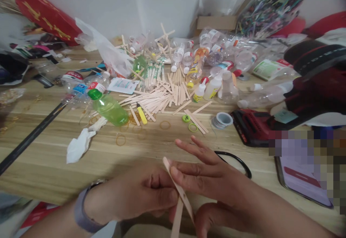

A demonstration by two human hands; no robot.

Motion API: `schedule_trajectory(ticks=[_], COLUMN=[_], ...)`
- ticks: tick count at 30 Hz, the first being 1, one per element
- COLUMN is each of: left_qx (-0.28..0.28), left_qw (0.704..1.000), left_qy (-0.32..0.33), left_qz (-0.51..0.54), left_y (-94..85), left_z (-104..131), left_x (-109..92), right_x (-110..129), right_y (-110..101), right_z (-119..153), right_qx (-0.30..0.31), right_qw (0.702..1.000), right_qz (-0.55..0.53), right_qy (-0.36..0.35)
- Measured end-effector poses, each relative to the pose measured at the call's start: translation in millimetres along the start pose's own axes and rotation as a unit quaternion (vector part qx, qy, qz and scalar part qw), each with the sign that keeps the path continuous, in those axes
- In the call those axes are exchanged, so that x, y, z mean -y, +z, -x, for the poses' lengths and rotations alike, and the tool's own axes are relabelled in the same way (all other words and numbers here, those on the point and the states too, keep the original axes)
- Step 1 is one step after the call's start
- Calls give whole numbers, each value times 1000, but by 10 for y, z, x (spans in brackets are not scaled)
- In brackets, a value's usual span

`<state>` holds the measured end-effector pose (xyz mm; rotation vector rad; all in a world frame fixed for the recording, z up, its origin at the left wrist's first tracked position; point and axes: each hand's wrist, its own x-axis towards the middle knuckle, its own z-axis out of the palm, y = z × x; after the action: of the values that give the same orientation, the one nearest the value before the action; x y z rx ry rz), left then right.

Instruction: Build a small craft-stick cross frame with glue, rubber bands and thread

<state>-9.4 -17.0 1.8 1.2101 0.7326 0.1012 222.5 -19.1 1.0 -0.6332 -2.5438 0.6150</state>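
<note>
My left hand (146, 191), with a watch on the wrist, is closed and pinches two flat wooden craft sticks where they meet. The upper craft stick (185, 197) slants down to the right across the other craft stick (177, 220), which points toward me. A small dark mark shows near the crossing. My right hand (216, 176) has its index and middle fingers against the far end of the upper stick and its thumb by the near end. Its other fingers are spread in the air. Both hands are just above the front of the wooden table.
Ahead lies a pile of loose craft sticks (156, 99), with glue bottles (200, 92) and plastic bottles (216, 56) behind. A green drink bottle (109, 110) and a crumpled tissue (79, 146) are left. Right are a wire spool (222, 120), a red-black power tool (251, 126) and a phone (302, 173).
</note>
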Motion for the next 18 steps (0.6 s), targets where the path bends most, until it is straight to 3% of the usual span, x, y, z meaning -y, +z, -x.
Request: schedule_trajectory(ticks=[3, 8, 15, 18], left_qx=[8, -6, -105, -101], left_qw=[1000, 997, 981, 982], left_qy=[-12, 34, -9, -6], left_qz=[4, -66, -163, -162], left_y=[2, 9, 104, 118], left_z=[-22, -24, 101, 111], left_x=[-1, -72, -164, -183], right_x=[-52, -77, -64, -62], right_y=[19, 72, 197, 212], right_z=[18, 44, 62, 62], right_qx=[3, -14, -58, -62], right_qw=[1000, 1000, 997, 997], right_qz=[2, -13, -15, -6], right_qy=[-14, 10, 45, 42])
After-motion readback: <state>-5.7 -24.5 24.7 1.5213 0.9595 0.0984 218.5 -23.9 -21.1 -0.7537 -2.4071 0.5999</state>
